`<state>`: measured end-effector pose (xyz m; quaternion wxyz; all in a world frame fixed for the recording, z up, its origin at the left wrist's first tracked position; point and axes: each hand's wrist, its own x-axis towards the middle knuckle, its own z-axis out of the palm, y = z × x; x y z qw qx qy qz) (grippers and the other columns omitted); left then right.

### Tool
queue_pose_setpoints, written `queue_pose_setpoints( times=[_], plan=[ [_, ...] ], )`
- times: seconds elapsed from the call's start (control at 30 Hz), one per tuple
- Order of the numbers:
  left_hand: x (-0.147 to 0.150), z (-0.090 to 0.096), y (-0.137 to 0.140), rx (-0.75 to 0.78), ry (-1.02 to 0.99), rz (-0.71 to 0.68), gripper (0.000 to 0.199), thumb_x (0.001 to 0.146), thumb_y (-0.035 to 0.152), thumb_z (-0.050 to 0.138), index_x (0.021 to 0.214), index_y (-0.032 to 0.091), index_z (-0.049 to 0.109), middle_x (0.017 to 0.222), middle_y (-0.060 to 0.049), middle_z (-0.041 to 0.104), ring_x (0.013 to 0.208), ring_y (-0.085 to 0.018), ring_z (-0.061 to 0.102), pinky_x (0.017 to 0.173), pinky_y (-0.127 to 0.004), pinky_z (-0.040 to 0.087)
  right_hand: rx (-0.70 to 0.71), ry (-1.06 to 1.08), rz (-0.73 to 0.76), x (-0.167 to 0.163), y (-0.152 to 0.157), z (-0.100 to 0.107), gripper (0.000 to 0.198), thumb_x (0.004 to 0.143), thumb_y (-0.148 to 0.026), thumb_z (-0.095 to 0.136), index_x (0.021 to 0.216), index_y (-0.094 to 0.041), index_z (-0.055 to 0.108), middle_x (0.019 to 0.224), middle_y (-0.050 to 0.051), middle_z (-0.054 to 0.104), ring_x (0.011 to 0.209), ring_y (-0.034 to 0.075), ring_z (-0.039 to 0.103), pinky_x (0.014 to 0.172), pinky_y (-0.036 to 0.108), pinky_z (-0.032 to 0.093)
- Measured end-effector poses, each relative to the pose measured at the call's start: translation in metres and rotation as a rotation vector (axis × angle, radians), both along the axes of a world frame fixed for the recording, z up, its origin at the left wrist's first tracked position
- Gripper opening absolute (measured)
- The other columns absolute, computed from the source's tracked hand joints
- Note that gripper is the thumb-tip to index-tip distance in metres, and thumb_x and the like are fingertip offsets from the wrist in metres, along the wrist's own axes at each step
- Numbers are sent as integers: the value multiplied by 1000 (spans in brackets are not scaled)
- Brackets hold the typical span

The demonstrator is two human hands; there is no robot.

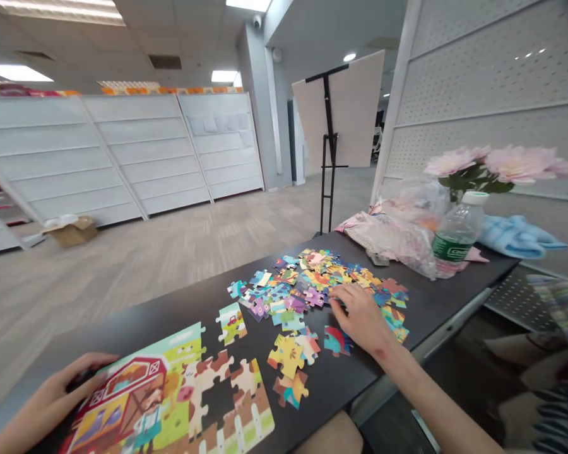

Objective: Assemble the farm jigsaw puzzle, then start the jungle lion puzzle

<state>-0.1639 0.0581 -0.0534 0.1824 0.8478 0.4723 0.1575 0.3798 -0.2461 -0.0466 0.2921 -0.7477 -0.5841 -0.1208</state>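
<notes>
two bare hands noted over one dark counter [184, 312]. left hand [69, 391]: fingers extended, slightly parted, laid at the outer edge of the part-built farm puzzle [170, 394]; no pinch seen. the puzzle lies right of that hand, with a gap inside its cow section. between the hands, beyond the puzzle and apart from it, lies a red-car section [231, 323]. left of the right hand: yellow pieces [288, 356] in a small cluster. ahead of its fingertips: the loose pile [307, 277]. just left of its wrist: one red-and-teal piece [337, 340]. right hand [358, 314]: fingers bent down at the pile's near edge; whether a piece is pinched, cannot tell. well right of it: a clear bottle [457, 233]. judgement: the step in hand appears to be picking over loose pieces; the next move calls for a light fingertip pinch on one, its tabs and colours checked against the gap.
</notes>
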Motion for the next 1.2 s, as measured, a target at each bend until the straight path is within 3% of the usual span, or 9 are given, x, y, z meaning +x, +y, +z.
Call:
queue_pose_setpoints(
  times=[0.17,0.27,0.53,0.67,0.77,0.83,0.93,1.03,1.2],
  plan=[
    [-7,-9,6,-132,-113,1,55,74,83,58,101,38,75,109,6,76,109,-31,67,97,-40,54,-165,-4,322,-45,2,14,41,99,-32,48,138,-25,60,148,7,55,138,27,44,115,47,33],
    [-8,-9,6,-136,-99,-19,56,75,81,58,103,36,75,112,3,75,111,-32,66,99,-40,53,-281,-31,291,-56,12,11,51,98,-27,42,149,-26,49,155,4,48,145,29,35,117,53,26],
    [-9,-8,5,-198,-104,-28,56,79,80,56,108,35,73,112,6,74,110,-28,66,96,-33,54,-175,-32,-187,-32,10,-14,48,90,-16,41,131,-22,66,140,8,62,134,34,46,112,60,26],
    [-10,-11,8,-239,-116,-42,51,81,77,57,109,38,72,111,9,74,109,-27,67,96,-32,54,-149,36,16,-43,4,-4,43,96,-37,49,135,-25,62,146,9,56,138,31,43,113,53,30],
    [-12,-14,10,-248,-112,-59,45,85,73,57,111,39,71,114,9,74,112,-26,65,98,-32,52,-231,73,185,-53,2,3,63,78,-60,71,131,-28,64,146,9,56,140,36,39,114,56,26],
    [-13,-15,12,-243,-100,-64,46,86,71,57,112,37,71,117,8,73,115,-27,63,101,-33,50,-242,99,195,-54,3,2,56,77,-56,73,125,-27,67,142,9,59,138,36,41,114,55,26],
    [-13,-12,11,-241,-71,-54,55,82,75,57,114,33,71,120,4,72,117,-29,62,102,-34,50,-186,109,117,-48,7,-5,32,91,-32,55,120,-26,69,133,8,65,131,30,49,109,52,31],
    [-9,-7,6,-251,-60,-29,63,80,79,57,116,28,70,120,1,72,116,-30,62,101,-34,51,-128,89,-7,-41,9,-12,39,91,-15,41,112,-27,72,127,8,69,125,29,54,102,51,37],
    [-4,1,-1,-240,-58,-13,70,76,82,58,114,24,70,117,0,72,113,-29,64,97,-31,53,-88,58,68,-44,8,-8,26,95,-27,49,106,-25,73,125,9,68,123,29,55,103,48,40]
  ],
)
